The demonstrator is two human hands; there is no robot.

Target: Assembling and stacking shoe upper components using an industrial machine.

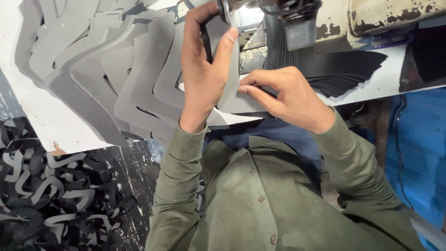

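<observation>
My left hand (203,69) reaches up to the sewing machine head (297,21), with fingers and thumb closed on a narrow black strip (206,44) and the top of a grey cut piece (232,100). My right hand (285,95) lies to its right and pinches the same grey piece along its lower edge, flat on the white table (42,116). The two hands are close together, just below the machine's foot. Whether the needle touches the piece is hidden.
Several grey cut pieces (116,69) lie fanned across the table to the left. A stack of black pieces (348,65) sits to the right of the machine. Black and grey offcuts (51,186) are heaped on the floor at lower left. A blue surface (423,153) stands at right.
</observation>
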